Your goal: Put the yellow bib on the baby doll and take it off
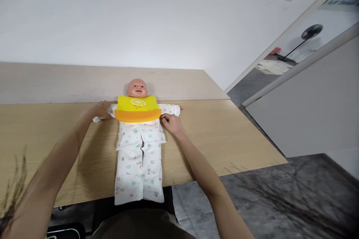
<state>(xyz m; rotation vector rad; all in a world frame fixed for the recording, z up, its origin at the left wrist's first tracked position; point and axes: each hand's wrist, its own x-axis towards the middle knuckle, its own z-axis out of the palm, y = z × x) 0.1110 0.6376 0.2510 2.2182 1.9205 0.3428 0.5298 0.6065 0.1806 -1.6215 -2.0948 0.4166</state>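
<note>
Your left hand [101, 109] covers the doll's [137, 88] sleeve [112, 109], likely steadying it. Your right hand [171, 122] meets the bib's [136, 107] edge; cannot tell either grip

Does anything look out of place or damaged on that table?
One thing: the ends of the doll's printed trousers stick out past the near edge of the table, with no feet showing. Otherwise, the yellow bib lies fairly level across its chest, and I see no spill or damage.
</note>
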